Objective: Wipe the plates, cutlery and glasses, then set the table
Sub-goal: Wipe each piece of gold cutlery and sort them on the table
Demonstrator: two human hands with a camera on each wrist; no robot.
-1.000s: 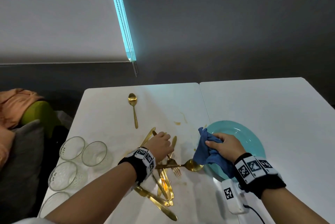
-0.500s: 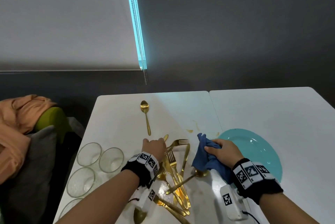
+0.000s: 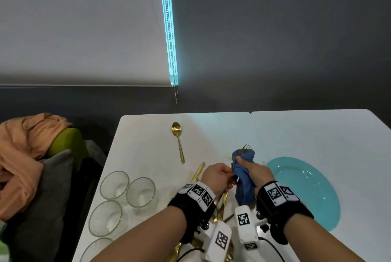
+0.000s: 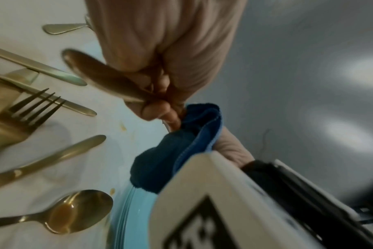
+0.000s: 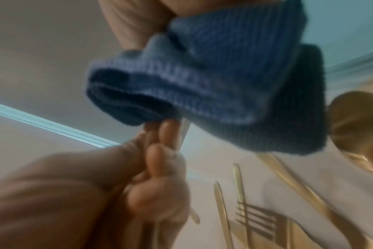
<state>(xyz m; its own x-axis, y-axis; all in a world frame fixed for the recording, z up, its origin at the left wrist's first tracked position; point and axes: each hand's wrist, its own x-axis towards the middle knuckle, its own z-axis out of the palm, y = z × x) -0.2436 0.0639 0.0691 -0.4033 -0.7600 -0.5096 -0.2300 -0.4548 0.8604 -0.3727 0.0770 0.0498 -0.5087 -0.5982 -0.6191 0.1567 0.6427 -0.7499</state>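
My left hand (image 3: 218, 177) pinches the handle of a gold fork (image 4: 100, 75) held above the table. My right hand (image 3: 256, 173) grips a blue cloth (image 3: 243, 183) wrapped round the fork's upper part, and only the tines (image 3: 247, 147) poke out at the top. A pile of gold cutlery (image 4: 21, 114) lies under both hands, with a smeared spoon (image 4: 74, 212) in it. To the right is a turquoise plate (image 3: 306, 189). A lone gold spoon (image 3: 178, 141) lies farther back. Several glasses (image 3: 114, 184) stand at the left edge.
The white table (image 3: 317, 134) has a seam down its middle and brownish stains beside the plate. An orange cloth (image 3: 25, 151) over a green cushion sits left of the table. A dark wall rises behind the far edge.
My left hand has lifted a fork out of the pile. My right hand has moved the blue cloth off the table and closed it round that fork.
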